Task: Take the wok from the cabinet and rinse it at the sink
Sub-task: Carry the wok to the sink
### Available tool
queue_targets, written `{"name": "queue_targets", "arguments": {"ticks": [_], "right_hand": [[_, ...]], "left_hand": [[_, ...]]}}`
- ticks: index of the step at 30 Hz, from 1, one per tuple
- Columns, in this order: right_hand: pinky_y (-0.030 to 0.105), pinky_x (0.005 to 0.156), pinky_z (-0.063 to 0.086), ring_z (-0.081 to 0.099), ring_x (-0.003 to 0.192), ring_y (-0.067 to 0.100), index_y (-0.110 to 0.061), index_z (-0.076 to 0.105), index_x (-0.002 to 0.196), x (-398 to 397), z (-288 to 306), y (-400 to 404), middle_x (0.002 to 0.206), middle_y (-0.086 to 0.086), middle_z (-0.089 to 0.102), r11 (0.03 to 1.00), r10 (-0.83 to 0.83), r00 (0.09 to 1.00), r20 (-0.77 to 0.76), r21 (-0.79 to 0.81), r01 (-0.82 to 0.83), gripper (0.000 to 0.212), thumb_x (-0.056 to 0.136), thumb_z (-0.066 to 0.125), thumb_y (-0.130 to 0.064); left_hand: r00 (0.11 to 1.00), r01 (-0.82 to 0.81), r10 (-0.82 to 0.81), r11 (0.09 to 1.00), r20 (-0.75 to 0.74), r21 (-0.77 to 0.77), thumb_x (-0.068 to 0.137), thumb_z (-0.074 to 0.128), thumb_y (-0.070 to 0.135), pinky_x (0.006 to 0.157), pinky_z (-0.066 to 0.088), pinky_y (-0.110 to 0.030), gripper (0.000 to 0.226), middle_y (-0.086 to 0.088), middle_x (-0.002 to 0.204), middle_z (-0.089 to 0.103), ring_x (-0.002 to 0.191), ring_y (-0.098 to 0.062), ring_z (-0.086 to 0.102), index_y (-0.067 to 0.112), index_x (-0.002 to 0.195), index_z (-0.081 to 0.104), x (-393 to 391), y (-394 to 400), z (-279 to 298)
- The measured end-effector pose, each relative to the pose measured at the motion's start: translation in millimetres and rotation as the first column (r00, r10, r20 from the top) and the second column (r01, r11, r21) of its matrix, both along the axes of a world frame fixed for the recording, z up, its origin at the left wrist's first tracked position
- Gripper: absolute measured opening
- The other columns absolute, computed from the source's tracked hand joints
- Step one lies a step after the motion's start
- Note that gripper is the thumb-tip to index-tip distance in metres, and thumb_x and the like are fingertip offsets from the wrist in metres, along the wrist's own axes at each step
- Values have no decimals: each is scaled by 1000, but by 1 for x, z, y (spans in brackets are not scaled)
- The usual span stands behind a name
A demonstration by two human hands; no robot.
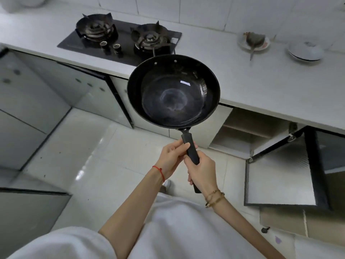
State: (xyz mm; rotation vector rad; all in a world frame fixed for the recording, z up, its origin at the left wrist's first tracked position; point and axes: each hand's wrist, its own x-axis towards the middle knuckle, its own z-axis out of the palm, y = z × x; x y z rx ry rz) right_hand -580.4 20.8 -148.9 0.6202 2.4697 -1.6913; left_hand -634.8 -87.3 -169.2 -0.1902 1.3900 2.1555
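A black wok (173, 91) with a long black handle hangs in the air in front of the counter edge, its empty bowl facing up. My right hand (202, 171) is wrapped around the lower part of the handle. My left hand (172, 156) grips the handle just above it, nearer the bowl. To the right, below the counter, the cabinet (248, 131) stands open with bare shelves, its door (280, 176) swung out. No sink is in view.
A two-burner gas stove (121, 37) sits on the white counter (261, 86) behind the wok. A plate with food (253, 42) and a covered white dish (306, 52) stand at the far right. Closed glossy cabinets (37, 94) line the left; pale floor tiles lie below.
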Motion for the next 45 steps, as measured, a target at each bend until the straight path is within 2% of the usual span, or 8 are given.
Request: {"name": "queue_targets", "arguments": {"ticks": [4,10,15,19,24,31,40,45], "right_hand": [[28,35,43,54,38,29,1,51,74,-14,-1,-16,65,30,58,990,142,990,8,-10,-142,29,88,62,-22],[29,35,44,53,35,24,3,52,78,-44,-2,-51,63,28,57,941,338,941,25,-37,-337,30,89,62,-23],[30,35,44,53,34,20,1,53,77,-75,-2,-93,57,14,54,884,467,884,30,-41,-466,28,89,62,-23],[28,35,43,53,35,22,1,52,77,-105,-4,-139,60,23,55,843,538,843,24,-42,-537,29,88,61,-24],[26,34,42,53,34,21,0,52,73,-143,0,-212,62,27,58,808,589,808,8,-28,-589,28,88,62,-23],[32,36,45,53,36,23,1,53,76,-196,5,-317,53,13,52,783,619,785,8,-83,-617,29,88,62,-25],[25,34,42,53,32,20,-9,58,76,-274,7,-417,51,11,55,745,665,746,-29,-41,-665,21,89,61,-26],[21,34,41,54,34,15,-8,58,75,-328,5,-467,54,14,59,721,692,721,-43,-15,-693,22,89,61,-24]], "left_hand": [[989,-148,148,989,10,-15,97,54,8,107,44,-44,29,-20,114,67,108,-27,63,-6,121,61,2,-24,-3],[934,-357,357,934,26,0,97,54,7,104,48,-39,23,-14,112,72,108,-23,67,1,117,65,-2,-63,-1],[870,-492,492,871,19,5,97,54,6,102,50,-37,24,-11,111,73,109,-22,67,2,118,65,-17,-104,-3],[819,-573,573,820,17,-5,97,53,5,99,52,-32,27,-14,117,70,113,-22,66,0,122,62,-36,-150,-3],[786,-618,618,786,8,-6,97,53,5,96,53,-29,27,-14,119,69,115,-21,65,1,122,62,-68,-223,-2],[762,-647,646,761,-28,-56,97,54,7,102,49,-34,34,-18,127,65,118,-23,64,-3,129,57,-118,-327,2],[734,-680,678,732,-51,-50,98,54,7,80,55,-22,32,-23,117,67,99,-20,68,-6,127,58,-189,-424,7],[706,-708,706,705,-51,-38,97,54,7,88,55,-26,32,-21,116,67,103,-22,67,-6,126,60,-240,-474,5]]}}
